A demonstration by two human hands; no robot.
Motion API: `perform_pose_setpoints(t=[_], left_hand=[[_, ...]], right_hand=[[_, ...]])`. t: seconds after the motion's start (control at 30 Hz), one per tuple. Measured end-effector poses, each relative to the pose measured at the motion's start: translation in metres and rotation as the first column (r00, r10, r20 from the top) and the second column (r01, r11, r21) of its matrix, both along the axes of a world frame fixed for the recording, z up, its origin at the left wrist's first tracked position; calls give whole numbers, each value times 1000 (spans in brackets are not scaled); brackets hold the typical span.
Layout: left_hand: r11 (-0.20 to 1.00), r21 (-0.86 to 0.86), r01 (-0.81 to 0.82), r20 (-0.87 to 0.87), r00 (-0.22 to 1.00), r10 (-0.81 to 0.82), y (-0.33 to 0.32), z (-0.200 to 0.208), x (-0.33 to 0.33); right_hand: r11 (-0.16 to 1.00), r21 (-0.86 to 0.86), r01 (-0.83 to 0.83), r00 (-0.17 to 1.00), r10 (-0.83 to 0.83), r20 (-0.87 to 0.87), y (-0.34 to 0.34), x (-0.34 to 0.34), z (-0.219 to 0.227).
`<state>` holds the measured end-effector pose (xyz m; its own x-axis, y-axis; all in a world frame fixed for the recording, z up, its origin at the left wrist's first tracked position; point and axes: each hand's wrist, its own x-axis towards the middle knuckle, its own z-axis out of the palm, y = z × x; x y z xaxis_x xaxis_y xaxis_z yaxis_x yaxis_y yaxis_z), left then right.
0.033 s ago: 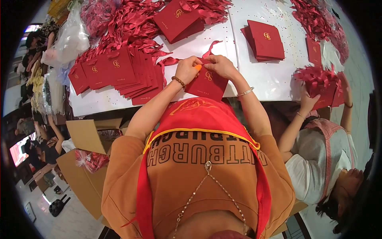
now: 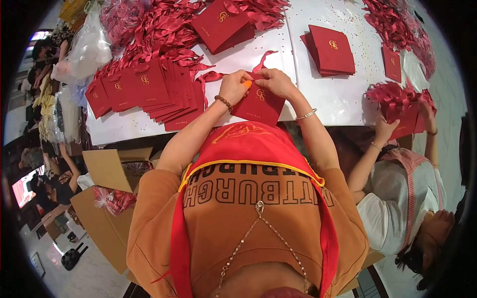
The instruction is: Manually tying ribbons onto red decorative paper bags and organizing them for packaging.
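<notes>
A flat dark red paper bag (image 2: 260, 103) with a gold emblem lies in front of me at the table's near edge. My left hand (image 2: 235, 88), with a beaded bracelet, pinches at its upper left edge. A small orange piece sits at that thumb or fingertip; I cannot make out its kind. My right hand (image 2: 275, 82), wearing a silver bangle, has its fingers closed on the top edge. A red ribbon (image 2: 264, 59) sticks up beyond the fingers, and another ribbon end (image 2: 210, 76) trails left of my left hand. My fingers partly hide where ribbon and bag meet.
Overlapping red bags (image 2: 159, 92) lie left on the white table (image 2: 121, 130), below heaped ribbons (image 2: 164, 30). Further bag stacks (image 2: 223, 22) (image 2: 334, 52) lie ahead and to the right. A co-worker's hands (image 2: 386, 128) hold ribboned bags at right. Cardboard boxes (image 2: 102, 218) stand lower left.
The co-worker's far hand has shifted onto the ribboned bags at right. My own hands and the bag look unmoved.
</notes>
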<state>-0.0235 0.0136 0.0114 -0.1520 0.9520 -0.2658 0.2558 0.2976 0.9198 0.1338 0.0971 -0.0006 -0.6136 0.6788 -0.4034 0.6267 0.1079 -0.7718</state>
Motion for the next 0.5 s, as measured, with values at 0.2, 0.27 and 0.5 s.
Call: perform_pose_setpoints(t=[0.2, 0.27, 0.5], left_hand=[[987, 153, 38, -180, 984, -10, 1, -9, 1], [980, 182, 82, -220, 975, -41, 3, -10, -1], [995, 84, 56, -142, 989, -43, 3, -4, -4]], right_hand=[[999, -32, 0, 997, -3, -81, -1, 3, -4], [999, -39, -2, 996, -1, -90, -2, 2, 0], [983, -183, 8, 982, -43, -186, -1, 3, 4]])
